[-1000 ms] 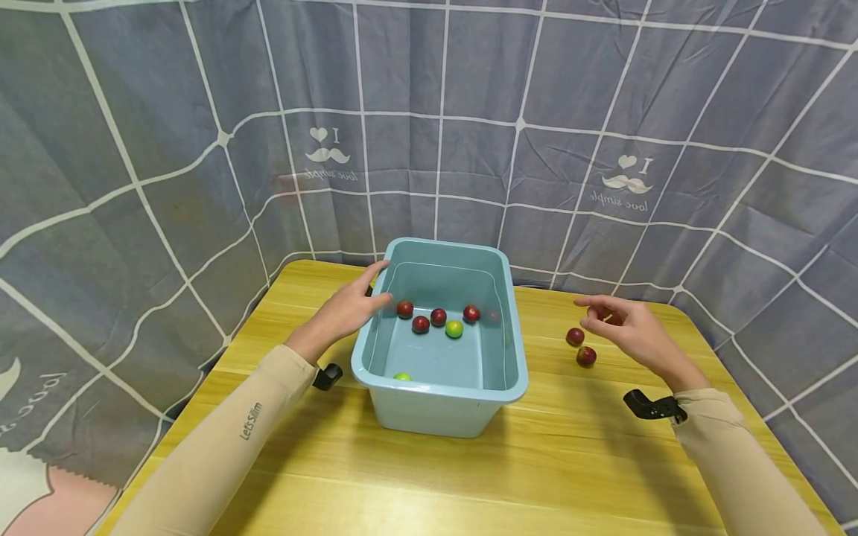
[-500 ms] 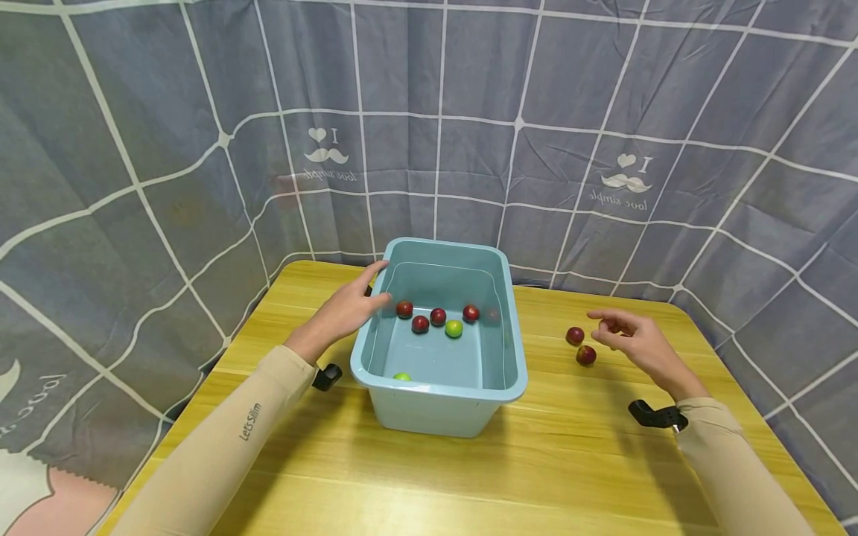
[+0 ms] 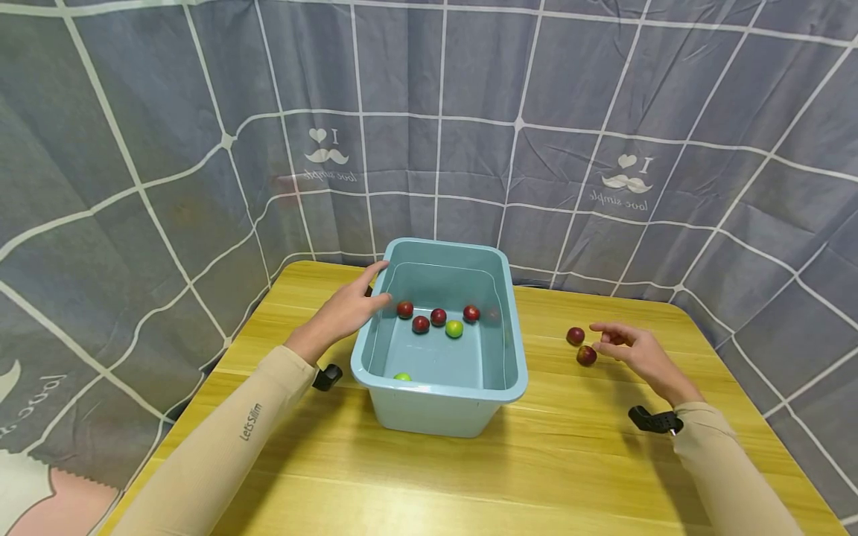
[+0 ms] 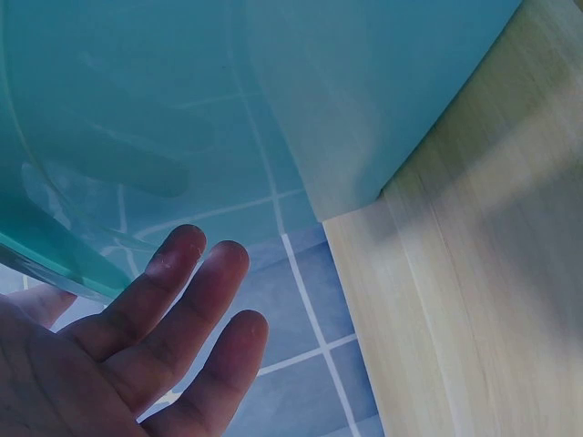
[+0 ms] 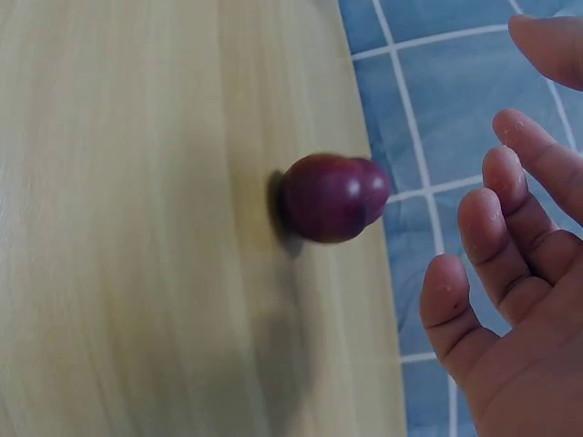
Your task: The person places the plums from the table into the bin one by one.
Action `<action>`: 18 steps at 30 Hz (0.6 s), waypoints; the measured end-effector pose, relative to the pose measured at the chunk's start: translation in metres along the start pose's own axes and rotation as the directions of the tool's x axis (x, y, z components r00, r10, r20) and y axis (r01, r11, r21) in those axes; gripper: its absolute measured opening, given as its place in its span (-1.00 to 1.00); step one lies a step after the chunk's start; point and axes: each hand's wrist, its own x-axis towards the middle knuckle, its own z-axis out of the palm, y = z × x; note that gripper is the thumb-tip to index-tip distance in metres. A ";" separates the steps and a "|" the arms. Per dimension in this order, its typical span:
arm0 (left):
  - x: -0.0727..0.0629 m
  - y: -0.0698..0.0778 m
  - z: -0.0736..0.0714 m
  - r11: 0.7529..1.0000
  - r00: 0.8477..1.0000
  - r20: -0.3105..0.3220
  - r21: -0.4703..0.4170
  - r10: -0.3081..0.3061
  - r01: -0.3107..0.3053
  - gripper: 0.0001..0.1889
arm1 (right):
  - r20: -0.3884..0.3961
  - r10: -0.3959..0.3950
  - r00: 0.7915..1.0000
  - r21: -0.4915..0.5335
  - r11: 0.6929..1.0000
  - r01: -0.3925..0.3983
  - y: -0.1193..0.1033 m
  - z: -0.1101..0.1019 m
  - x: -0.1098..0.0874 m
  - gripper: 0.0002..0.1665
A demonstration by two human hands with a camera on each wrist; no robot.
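My left hand [image 3: 343, 307] rests on the left rim of a pale blue plastic tub [image 3: 439, 396], thumb over the edge. In the left wrist view, its fingers [image 4: 187, 309] lie loosely bent against the tub's outer wall. Two dark red plums sit on the table right of the tub: a farther plum [image 3: 575, 336] and a nearer plum [image 3: 586, 356]. Just right of them hovers my right hand [image 3: 640, 357], fingertips close to the nearer plum. The right wrist view shows the fingers relaxed and apart from the foremost plum [image 5: 319, 200], with nothing between them.
Inside the tub lie several red plums [image 3: 420, 324] and two green fruits, one green fruit [image 3: 453, 329] mid-floor and one partly hidden by the front rim. A grey checked curtain [image 3: 469, 164] hangs close behind the wooden table [image 3: 429, 484].
My right hand has shifted slightly right, then lower toward the nearer plum. A reddish patch seen at its fingers a second ago no longer shows. The left hand and tub stay put.
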 end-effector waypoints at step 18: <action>0.002 0.001 -0.002 1.000 1.000 0.005 0.012 -0.010 0.010 -0.26 | 0.043 0.103 0.994 -0.024 0.994 -0.102 0.025 0.004 0.011 -0.30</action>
